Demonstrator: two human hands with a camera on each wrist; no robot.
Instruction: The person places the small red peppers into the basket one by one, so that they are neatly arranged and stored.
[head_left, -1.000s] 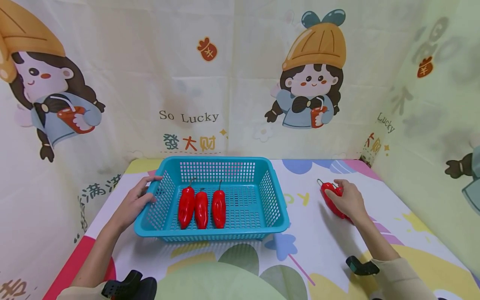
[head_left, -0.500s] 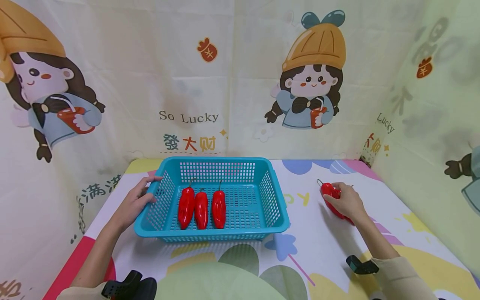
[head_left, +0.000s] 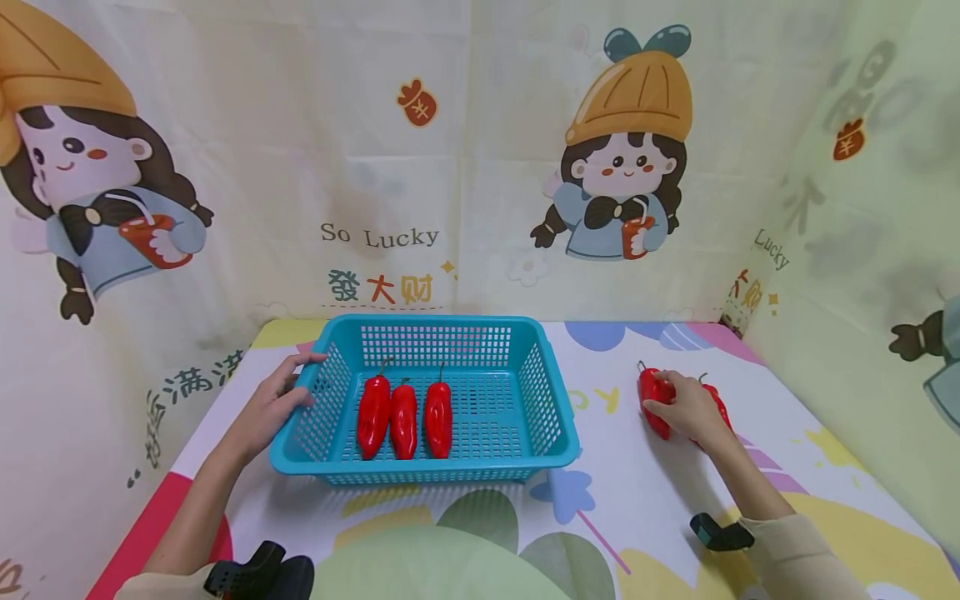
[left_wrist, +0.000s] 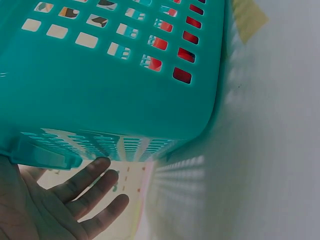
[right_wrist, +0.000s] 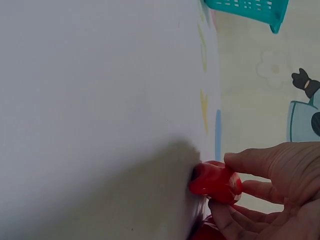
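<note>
A blue-green plastic basket [head_left: 480, 468] holds three red chili peppers [head_left: 403, 421] side by side in its left half. My left hand [head_left: 268, 408] rests against the basket's left rim; in the left wrist view, three fingers [left_wrist: 95, 192] stretch out straight and spread below the rim. At the right, my right hand [head_left: 692, 408] pinches a red chili pepper [right_wrist: 215, 181] between thumb and fingers, close to the table. Another red chili pepper [head_left: 717, 403] lies just right of that hand, partly hidden behind it.
Under everything lies a printed tablecloth [head_left: 607, 467] with coloured shapes. Cartoon-printed cloth walls [head_left: 495, 183] stand behind the table and at both sides. A dark wrist device [head_left: 722, 532] sits on the right forearm.
My right hand has shifted slightly, and the pepper in its fingers has moved apart from the other one, which now shows to its right. My left hand and the basket stay in place.
</note>
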